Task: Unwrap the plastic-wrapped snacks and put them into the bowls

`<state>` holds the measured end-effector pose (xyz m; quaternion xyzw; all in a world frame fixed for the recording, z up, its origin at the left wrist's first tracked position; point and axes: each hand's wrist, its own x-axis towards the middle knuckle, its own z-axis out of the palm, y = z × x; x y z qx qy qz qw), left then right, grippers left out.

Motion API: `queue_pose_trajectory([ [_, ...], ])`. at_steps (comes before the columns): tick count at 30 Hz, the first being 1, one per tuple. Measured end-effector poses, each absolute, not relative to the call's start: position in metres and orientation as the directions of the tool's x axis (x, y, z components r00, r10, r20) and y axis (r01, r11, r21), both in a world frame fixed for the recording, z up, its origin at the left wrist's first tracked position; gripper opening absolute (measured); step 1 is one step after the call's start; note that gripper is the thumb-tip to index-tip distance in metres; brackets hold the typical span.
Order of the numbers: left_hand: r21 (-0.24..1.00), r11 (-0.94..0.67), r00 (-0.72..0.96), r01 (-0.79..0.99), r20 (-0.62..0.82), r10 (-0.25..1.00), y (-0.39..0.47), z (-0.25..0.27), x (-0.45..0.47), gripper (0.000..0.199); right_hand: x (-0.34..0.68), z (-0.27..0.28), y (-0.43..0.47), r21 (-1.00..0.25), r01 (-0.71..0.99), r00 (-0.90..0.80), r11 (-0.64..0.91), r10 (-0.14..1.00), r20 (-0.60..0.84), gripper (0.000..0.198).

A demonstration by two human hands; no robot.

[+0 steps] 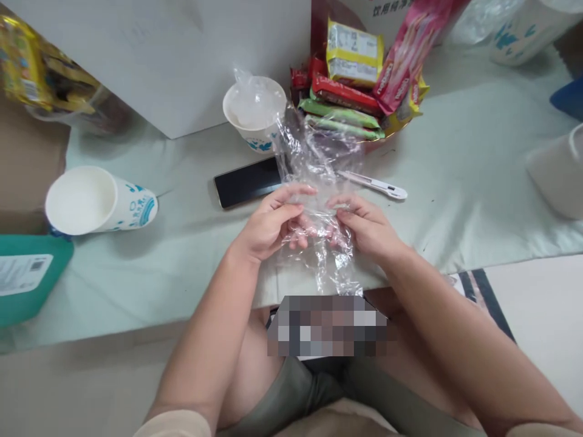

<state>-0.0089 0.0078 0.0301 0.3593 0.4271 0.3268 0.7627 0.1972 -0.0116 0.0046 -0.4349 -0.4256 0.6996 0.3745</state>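
Well, item one: a thin, clear, crinkled plastic film (321,176), held between the left hand (273,224) and the right hand (368,224) above the tabletop's (455,200) near edge. Both hands' fingers grip it, thumbs on the near side.

Hazards, in my judgement: a hard sideways pull could tear film this thin. Its loose far end, draped over the black rectangular phone (246,182), could drag that askew. It also reaches the tip of the slim white utility knife (378,184) and might snag there; whether a blade is out, I cannot tell. A careless sweep could tip the white paper cup with blue print (259,144) just beyond, which holds crumpled clear plastic (255,109).

Count, outward: film, one; hands, two; phone, one; knife, one. Blue-printed paper cups, three: that one, another at left (130,203), another at far right (517,39). Red gold-rimmed bowl (392,136), one, heaped with snack packets: yellow-and-white (355,57), one on top; red, pink and green ones overlap, exact number uncertain. Plain white cup (555,173) at the right edge, one. Green labelled flat case (40,261) at left, one.
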Motion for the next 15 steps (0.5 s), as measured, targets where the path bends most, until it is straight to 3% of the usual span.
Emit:
queue_pose_trajectory([
  [3,0.833,0.533,0.443,-0.148,-0.426,0.789,0.007,0.033,-0.014,0.027,0.198,0.001,-0.013,-0.960,-0.111,-0.316,-0.258,0.925,-0.212,0.022],
  [5,0.850,0.512,0.446,-0.124,-0.413,0.794,0.008,0.032,-0.015,0.016,0.198,-0.001,-0.014,-0.972,-0.117,-0.289,-0.203,0.944,-0.162,0.009],
  [9,0.916,0.386,0.416,-0.107,-0.311,0.854,0.012,0.027,-0.013,0.009,0.197,-0.002,-0.014,-0.958,-0.176,-0.247,-0.227,0.952,-0.180,0.010],
  [12,0.945,0.320,0.433,-0.071,-0.260,0.863,0.016,0.021,-0.013,0.014,0.196,-0.001,-0.012,-0.935,-0.214,-0.213,-0.283,0.948,-0.238,0.006],
  [15,0.936,0.347,0.398,-0.065,-0.294,0.869,0.018,0.019,-0.013,0.037,0.194,-0.001,-0.011,-0.921,-0.236,-0.188,-0.311,0.944,-0.271,0.014],
])
